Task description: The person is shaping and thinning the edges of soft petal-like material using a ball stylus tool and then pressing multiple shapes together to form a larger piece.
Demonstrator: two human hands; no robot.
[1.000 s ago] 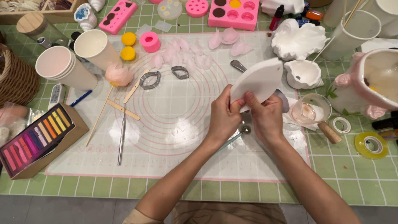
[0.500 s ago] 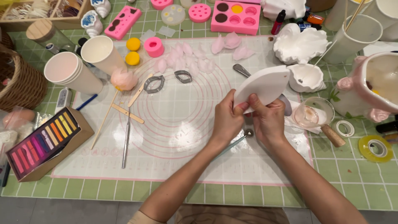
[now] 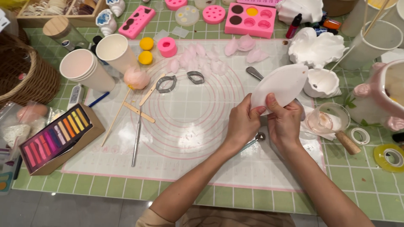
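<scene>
Both hands — left hand, right hand — still pinch the white mould, unchanged; pastel box lies left.

Two bare forearms entering from the lower edge, converging toward the centre right. Left hand raised at the wrist, back toward the camera, fingers curled inward, thumb extended up and pressed forward. Right hand just beside it, likewise back-up, fingers folded under, thumb pointing up alongside the left thumb. Thumbs nearly touching at the tips; knuckles of the two hands close together, a narrow gap between. Both in a pinching grip, thumbs on top, fingers beneath. Left elbow bent near the lower edge; right forearm running out at the lower right corner.
</scene>
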